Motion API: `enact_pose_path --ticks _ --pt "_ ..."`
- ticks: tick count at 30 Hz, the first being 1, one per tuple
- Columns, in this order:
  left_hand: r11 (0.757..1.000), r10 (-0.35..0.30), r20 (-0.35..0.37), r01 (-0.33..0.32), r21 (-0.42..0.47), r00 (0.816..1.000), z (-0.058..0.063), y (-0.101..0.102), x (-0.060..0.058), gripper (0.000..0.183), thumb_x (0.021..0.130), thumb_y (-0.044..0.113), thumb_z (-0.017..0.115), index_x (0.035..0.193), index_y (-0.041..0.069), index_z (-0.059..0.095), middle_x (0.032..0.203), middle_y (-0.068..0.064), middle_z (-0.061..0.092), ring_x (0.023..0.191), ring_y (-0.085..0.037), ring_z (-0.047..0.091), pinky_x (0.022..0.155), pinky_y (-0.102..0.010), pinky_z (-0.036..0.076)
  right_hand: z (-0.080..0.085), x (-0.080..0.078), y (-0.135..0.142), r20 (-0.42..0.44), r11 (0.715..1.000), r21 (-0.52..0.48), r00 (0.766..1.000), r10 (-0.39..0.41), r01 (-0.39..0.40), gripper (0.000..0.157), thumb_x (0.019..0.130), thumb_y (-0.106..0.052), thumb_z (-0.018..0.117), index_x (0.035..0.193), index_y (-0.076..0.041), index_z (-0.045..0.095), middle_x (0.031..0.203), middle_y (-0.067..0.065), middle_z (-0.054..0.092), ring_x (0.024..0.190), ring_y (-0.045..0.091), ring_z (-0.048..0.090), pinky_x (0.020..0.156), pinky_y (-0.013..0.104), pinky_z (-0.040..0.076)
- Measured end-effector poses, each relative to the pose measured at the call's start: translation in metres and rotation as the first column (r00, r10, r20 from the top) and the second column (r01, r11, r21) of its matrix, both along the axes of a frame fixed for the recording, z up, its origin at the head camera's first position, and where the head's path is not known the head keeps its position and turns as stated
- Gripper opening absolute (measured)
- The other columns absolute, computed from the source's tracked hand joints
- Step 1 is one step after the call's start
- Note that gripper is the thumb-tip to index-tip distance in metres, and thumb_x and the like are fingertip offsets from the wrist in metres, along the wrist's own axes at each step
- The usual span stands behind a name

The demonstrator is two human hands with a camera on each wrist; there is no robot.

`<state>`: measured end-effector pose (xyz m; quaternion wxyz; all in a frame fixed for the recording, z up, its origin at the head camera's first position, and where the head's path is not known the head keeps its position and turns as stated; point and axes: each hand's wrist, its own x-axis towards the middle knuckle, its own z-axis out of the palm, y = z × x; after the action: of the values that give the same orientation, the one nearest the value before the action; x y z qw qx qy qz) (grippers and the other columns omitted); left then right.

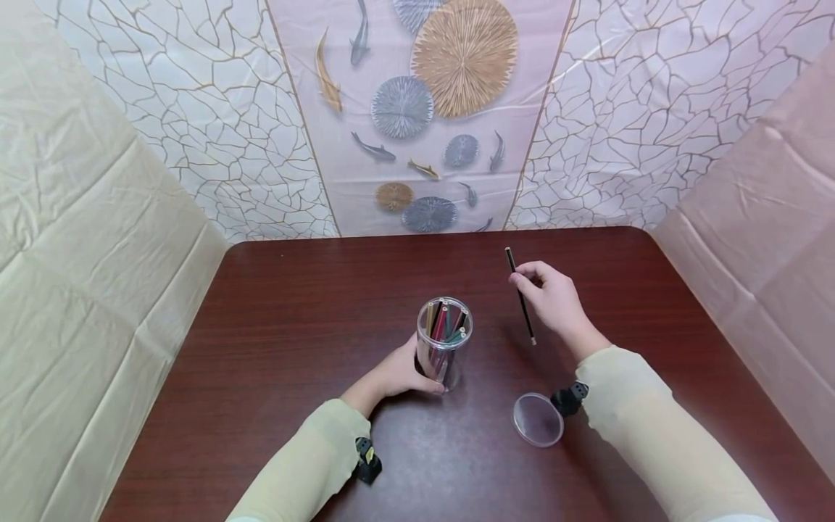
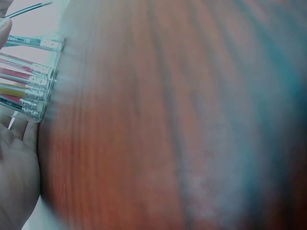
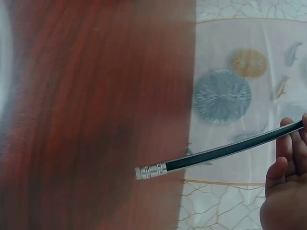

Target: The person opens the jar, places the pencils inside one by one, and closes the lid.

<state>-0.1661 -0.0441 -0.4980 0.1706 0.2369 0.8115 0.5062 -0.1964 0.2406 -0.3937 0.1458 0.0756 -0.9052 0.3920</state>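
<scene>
A clear plastic jar [image 1: 430,355] stands upright on the table, holding several coloured pencils [image 1: 441,322], among them red, green, yellow and black ones. My left hand [image 1: 399,368] grips it low on its left side, thumb across the front. The left wrist view shows the silver eraser ends of the pencils [image 2: 38,79] against the jar's base, beside the palm. To the right of the jar and above the table, my right hand [image 1: 554,296] pinches a black pencil [image 1: 524,308] near its upper part. In the right wrist view its white eraser end [image 3: 149,171] points down toward the table.
A round clear lid [image 1: 538,420] lies on the dark red wooden table [image 1: 313,304], near the right forearm. Black wrist cameras [image 1: 570,399] sit on both sleeves. Patterned cloth [image 1: 404,174] hangs behind the table's far edge, and plain cloth [image 1: 85,290] flanks it.
</scene>
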Motion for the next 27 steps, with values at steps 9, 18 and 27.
enact_pose_path --ticks 9,18,27 --pt "1.000 -0.009 -0.005 0.009 0.009 1.000 -0.003 -0.001 -0.002 0.103 0.059 0.030 0.087 0.141 0.025 0.026 0.128 0.002 0.053 0.115 -0.014 0.049 0.098 -0.036 0.036 0.017 -0.001 -0.001 -0.047 0.998 -0.066 0.999 -0.007 0.004 0.022 0.092 -0.025 0.061 0.101 -0.005 0.063 0.092 0.009 0.068 0.076 0.010 0.050 0.067 0.024 0.038" --pt "1.000 -0.008 -0.001 0.008 0.019 1.000 -0.001 0.000 -0.001 0.103 0.057 0.028 0.088 0.141 0.026 0.027 0.127 0.003 0.053 0.113 -0.013 0.050 0.098 -0.035 0.036 0.025 0.006 -0.009 -0.088 0.970 -0.243 0.996 -0.030 0.008 0.019 0.092 -0.018 0.060 0.100 -0.001 0.061 0.090 0.002 0.070 0.078 0.000 0.056 0.068 0.017 0.041" --pt "1.000 -0.003 0.003 0.003 0.003 1.000 -0.002 0.000 -0.001 0.104 0.057 0.030 0.088 0.141 0.027 0.026 0.128 0.003 0.053 0.113 -0.014 0.050 0.097 -0.036 0.036 0.049 0.017 -0.024 -0.222 0.773 -0.624 0.974 -0.038 -0.112 0.005 0.089 -0.002 0.061 0.091 -0.007 0.062 0.080 -0.006 0.069 0.061 0.012 0.057 0.062 0.020 0.047"
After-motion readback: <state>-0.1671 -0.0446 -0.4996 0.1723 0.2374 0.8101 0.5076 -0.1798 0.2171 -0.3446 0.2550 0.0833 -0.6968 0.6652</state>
